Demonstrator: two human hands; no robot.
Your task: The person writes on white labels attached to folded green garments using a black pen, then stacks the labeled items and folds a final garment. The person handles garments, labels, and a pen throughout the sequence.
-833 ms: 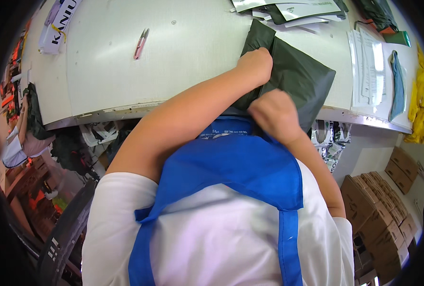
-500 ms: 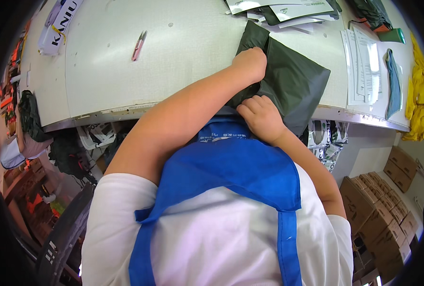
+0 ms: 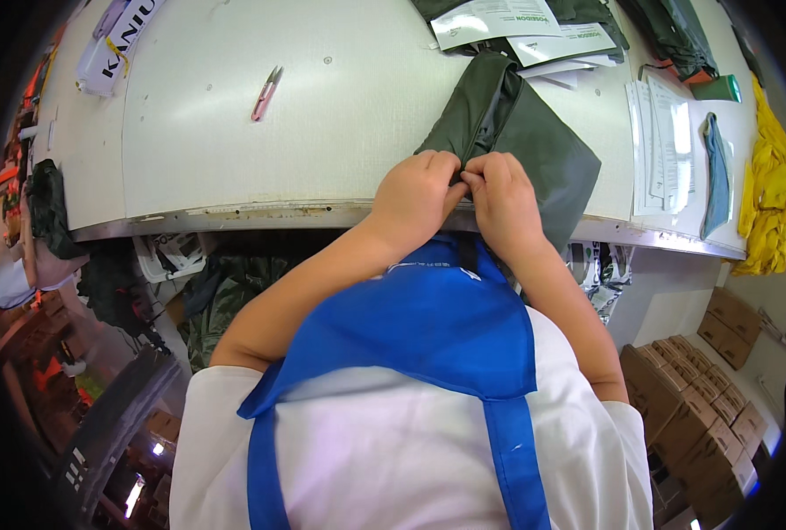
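A dark green, bag-like piece of smooth fabric (image 3: 550, 163) lies at the table's front edge, with a dark folded seam or opening running down it. My left hand (image 3: 413, 199) pinches the near end of that seam, thumb and fingers pressed together. Close beside it, fingertips almost touching, my right hand (image 3: 508, 199) pinches the same spot. What exactly lies between the fingertips is too small to make out. Pink-handled thread snips (image 3: 267, 94) rest on the table, well to the left of the fabric.
Behind the fabric lies a pile of white printed cards (image 3: 496, 22) on dark green pieces. Papers (image 3: 662, 150), a blue strip (image 3: 716, 177) and a green roll (image 3: 718, 88) occupy the right side. Yellow fabric (image 3: 768, 181) hangs beyond. Cardboard boxes (image 3: 689, 389) are stacked below right.
My left hand has come down from the upper part of the fabric to its near edge, beside my right hand. The right hand has shifted slightly, and both now pinch together.
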